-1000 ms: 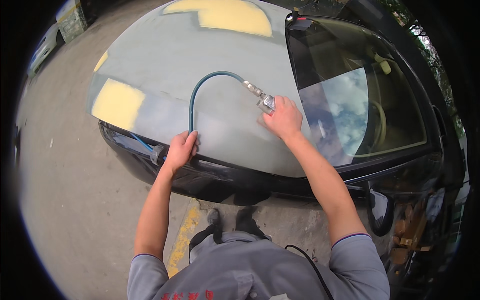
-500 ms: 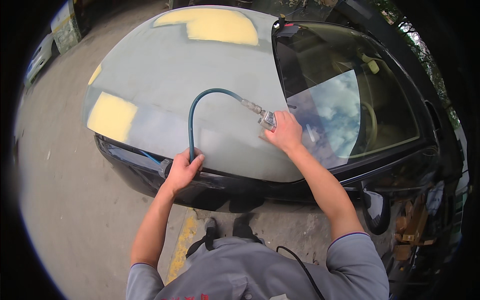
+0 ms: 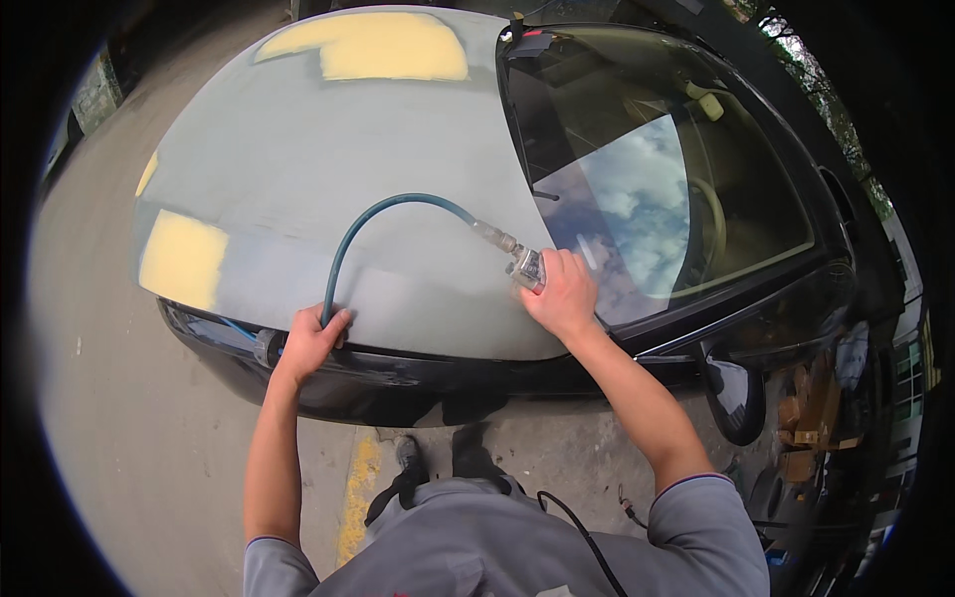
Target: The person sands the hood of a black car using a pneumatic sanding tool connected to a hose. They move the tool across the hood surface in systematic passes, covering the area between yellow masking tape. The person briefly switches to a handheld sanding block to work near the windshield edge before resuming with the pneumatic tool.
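Note:
My right hand (image 3: 559, 291) grips a small metal air tool (image 3: 525, 269) at the rear of the car's dull grey bonnet (image 3: 348, 139), close beside the windscreen (image 3: 637, 199). A teal hose (image 3: 403, 196) runs from the tool's coupling in an arch down to my left hand (image 3: 323, 336), whose fingers are wrapped round it at the bonnet's near edge. Just left of that hand a dark grey fitting (image 3: 267, 348) with a blue hose (image 3: 239, 328) sits along the edge. Pale yellow patches (image 3: 184, 259) mark the bonnet's left end and far side. My right palm hides the tool's underside.
Below the bonnet are the glossy black wing (image 3: 418, 388) and the wing mirror (image 3: 731, 393). My feet stand on concrete (image 3: 149, 418) beside a worn yellow line (image 3: 358, 488). Cardboard (image 3: 816, 418) lies at the lower right, and a pillar (image 3: 97, 90) is at the upper left.
The view has shifted, so the car sits further left. My right hand and the tool have moved toward the windscreen and nearer me. My left hand still holds the hose near the bonnet edge.

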Action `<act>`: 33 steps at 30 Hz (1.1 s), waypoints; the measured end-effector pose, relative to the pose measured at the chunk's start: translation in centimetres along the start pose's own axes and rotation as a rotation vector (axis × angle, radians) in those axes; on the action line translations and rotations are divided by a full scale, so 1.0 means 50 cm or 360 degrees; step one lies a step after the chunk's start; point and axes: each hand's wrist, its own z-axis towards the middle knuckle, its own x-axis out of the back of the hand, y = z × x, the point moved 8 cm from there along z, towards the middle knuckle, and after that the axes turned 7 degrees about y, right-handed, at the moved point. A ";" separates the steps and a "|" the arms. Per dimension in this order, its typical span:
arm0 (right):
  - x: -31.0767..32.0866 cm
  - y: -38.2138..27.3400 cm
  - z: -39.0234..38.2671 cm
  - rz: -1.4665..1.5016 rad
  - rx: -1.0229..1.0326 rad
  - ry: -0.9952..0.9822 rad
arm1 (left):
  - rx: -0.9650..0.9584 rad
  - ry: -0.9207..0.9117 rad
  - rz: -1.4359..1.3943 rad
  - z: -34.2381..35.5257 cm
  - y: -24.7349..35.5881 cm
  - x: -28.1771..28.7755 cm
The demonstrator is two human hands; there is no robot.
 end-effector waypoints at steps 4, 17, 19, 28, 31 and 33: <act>0.004 0.070 0.040 -0.0064 0.0070 0.0033 | 0.0014 -0.0037 0.0067 0.008 0.019 -0.005; -0.049 0.090 0.109 -0.0075 0.0313 0.0065 | 0.0125 -0.0076 0.0110 0.010 0.024 -0.002; -0.060 0.104 0.140 -0.0106 0.0348 0.0038 | 0.0102 -0.0106 0.0169 0.020 0.025 -0.012; -0.027 0.090 0.049 -0.0136 0.0261 -0.0023 | 0.0126 -0.0016 0.0187 0.014 0.025 0.002; -0.036 0.103 0.085 -0.0160 0.0296 -0.0002 | 0.0099 -0.0008 0.0189 0.013 0.029 -0.003; -0.041 0.089 0.086 -0.0151 0.0265 -0.0003 | 0.0090 -0.0003 0.0193 0.014 0.030 -0.003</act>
